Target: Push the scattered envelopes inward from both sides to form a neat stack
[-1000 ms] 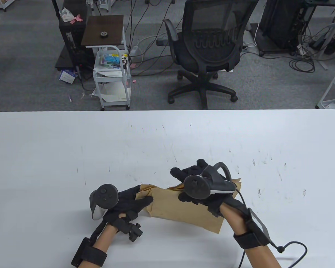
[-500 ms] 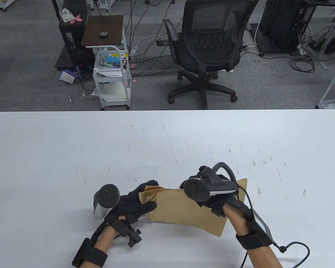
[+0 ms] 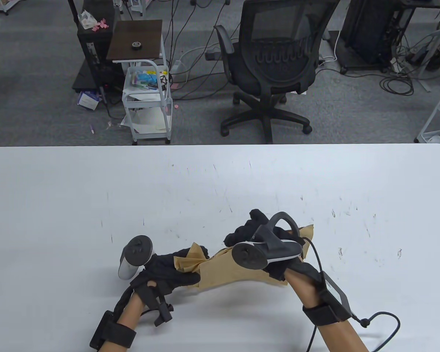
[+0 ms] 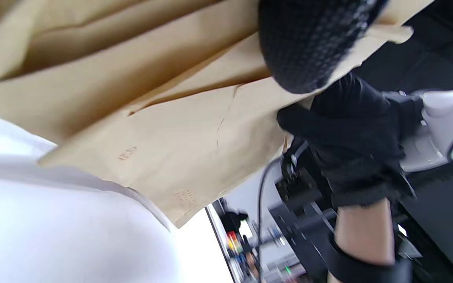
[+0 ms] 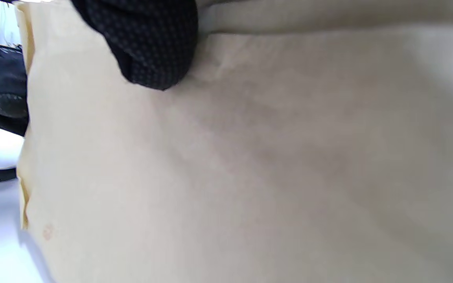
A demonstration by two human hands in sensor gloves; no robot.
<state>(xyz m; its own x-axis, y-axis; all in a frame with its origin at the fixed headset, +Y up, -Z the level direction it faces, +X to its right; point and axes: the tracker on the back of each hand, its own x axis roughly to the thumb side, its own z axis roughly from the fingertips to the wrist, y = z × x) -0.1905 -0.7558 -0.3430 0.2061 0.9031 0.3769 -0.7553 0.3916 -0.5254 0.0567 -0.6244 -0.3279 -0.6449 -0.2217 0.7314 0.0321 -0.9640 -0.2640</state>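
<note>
Envelopes [image 3: 238,269]: you are pinching them endwise, left hand [image 3: 168,269] and right hand [image 3: 267,253] at opposite ends, above the desk [image 3: 58,205].

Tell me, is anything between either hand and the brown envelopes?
Nothing visible. The left hand grips the brown paper envelopes at their left end, the right hand holds their right end, both in direct contact above the white table.
</note>
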